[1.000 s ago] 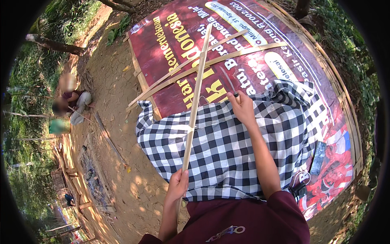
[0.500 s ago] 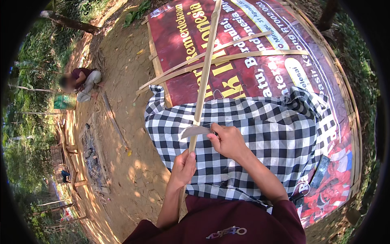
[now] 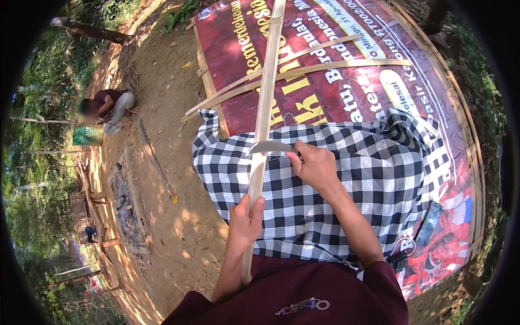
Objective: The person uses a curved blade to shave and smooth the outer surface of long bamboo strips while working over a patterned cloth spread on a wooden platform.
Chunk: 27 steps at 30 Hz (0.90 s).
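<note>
A long pale bamboo strip runs from my body up past the far edge of the view. Its lower part is held in my left hand, the fingers wrapped round it and the thumb along its side. My right hand is closed on the handle of a knife, mostly hidden by the fingers. The knife's curved grey blade lies across the strip, farther away than my left hand. Below the blade, a paler scraped patch shows on the bamboo. A black-and-white checked cloth is spread beneath both hands.
A red printed banner covers a bamboo-edged platform, with two thin bamboo strips lying across it. A dark flat block rests at the right. On the left, a person squats beside a green container, near a stick.
The knife and my right hand have moved away from me along the strip. The strip's far end has swung left, and a pale scraped patch now shows below the blade.
</note>
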Motion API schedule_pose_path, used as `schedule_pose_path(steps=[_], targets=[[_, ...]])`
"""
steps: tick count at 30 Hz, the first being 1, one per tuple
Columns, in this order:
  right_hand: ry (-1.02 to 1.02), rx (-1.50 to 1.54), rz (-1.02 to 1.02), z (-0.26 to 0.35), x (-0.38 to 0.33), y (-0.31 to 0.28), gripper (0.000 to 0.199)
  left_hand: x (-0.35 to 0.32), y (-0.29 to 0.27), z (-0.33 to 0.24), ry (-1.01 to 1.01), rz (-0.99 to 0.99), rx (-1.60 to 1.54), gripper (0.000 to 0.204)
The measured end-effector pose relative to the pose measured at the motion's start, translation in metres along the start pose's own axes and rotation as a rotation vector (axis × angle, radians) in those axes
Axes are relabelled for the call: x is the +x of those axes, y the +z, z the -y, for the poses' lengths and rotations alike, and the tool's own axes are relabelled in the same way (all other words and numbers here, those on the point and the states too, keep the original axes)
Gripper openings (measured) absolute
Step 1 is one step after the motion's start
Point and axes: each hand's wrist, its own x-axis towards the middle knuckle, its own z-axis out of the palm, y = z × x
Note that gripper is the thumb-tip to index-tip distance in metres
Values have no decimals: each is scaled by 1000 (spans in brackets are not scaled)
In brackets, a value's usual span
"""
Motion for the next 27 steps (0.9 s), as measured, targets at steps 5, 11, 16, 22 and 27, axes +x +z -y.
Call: schedule_pose_path(steps=[5,11,16,22,27], targets=[[-70,58,-2,8,-7,-11,39,1,5,3,-48,62,-165,32],[-123,89,-52,10,-2,-10,39,3,8,1,-22,58,-88,30],[-56,160,-40,8,-4,-5,37,0,7,-2,-271,85,-190,31],[180,91,-19,1,14,-20,37,-4,9,1,-52,81,-90,30],[-89,159,42,4,2,-20,36,-2,6,-1,-151,95,-216,32]])
